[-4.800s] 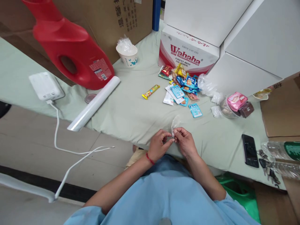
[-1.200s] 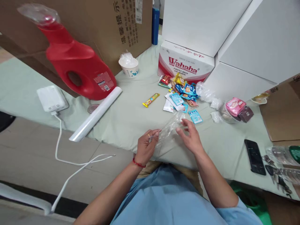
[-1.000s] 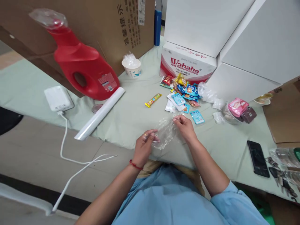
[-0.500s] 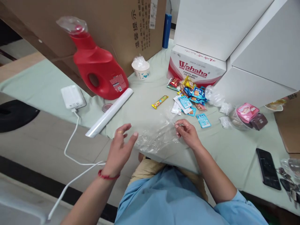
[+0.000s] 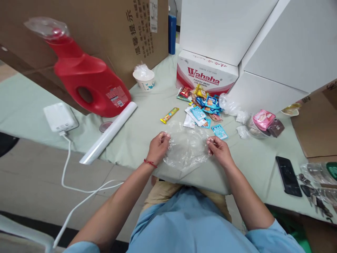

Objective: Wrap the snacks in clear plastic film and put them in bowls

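Observation:
A clear plastic bag (image 5: 188, 149) is spread between my two hands just over the table's front edge. My left hand (image 5: 159, 146) pinches its left side, fingers closed. On the opposite side my right hand (image 5: 219, 149) is closed on the bag's edge. Just beyond the bag lies a yellow snack bar (image 5: 170, 115). A pile of small snack packets (image 5: 207, 102) sits behind it to the right, with light blue packets (image 5: 198, 114) at its near side. One blue packet (image 5: 219, 131) lies apart, close to my right hand.
At left stand a red jug (image 5: 89, 80), a white roll (image 5: 109, 131) and a white power bank (image 5: 60, 116) with its cable. A paper cup (image 5: 144, 79) and a Wahaha carton (image 5: 206, 75) are at the back. A phone (image 5: 289, 175) and keys (image 5: 316, 196) lie right.
My left hand has moved right and taken hold of the bag's left side, which is now stretched open between both hands. The view has shifted to the right.

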